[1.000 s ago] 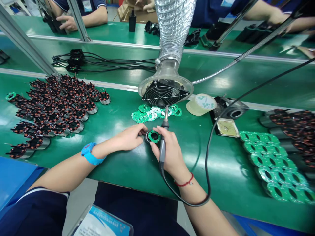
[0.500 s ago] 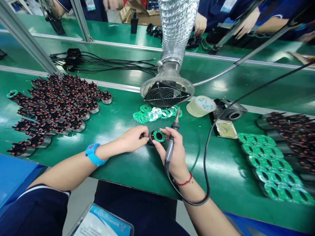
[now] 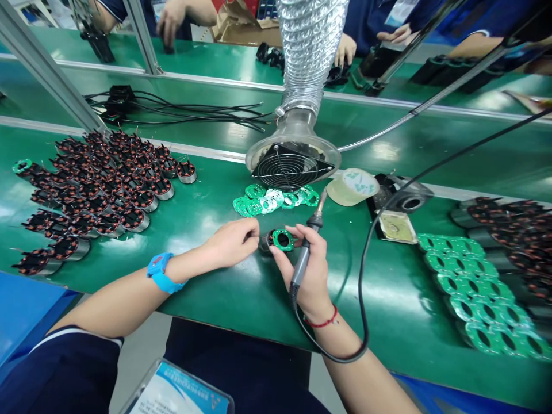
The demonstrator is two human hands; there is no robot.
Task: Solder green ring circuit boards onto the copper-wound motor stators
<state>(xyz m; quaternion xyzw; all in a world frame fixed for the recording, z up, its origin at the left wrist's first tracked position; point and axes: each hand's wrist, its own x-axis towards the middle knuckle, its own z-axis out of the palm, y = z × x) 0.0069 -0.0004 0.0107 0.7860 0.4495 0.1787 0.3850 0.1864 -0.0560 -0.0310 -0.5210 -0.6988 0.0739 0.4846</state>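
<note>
the right hand (image 3: pixel 313 270) is closed around a slim grey-handled soldering iron (image 3: pixel 302 261), metal tip angled up and away, while its thumb and fingers also clasp a small cylindrical copper-and-black motor core (image 3: pixel 267 242) capped at one end by a green ring-shaped circuit board (image 3: pixel 276 234). the core sits between the two hands over the glossy green tabletop (image 3: pixel 241 305). the left hand (image 3: pixel 233 244) is curled just beside the core; whether it touches or pinches anything cannot be told. beyond lie loose green and white rings (image 3: pixel 268 201)
</note>
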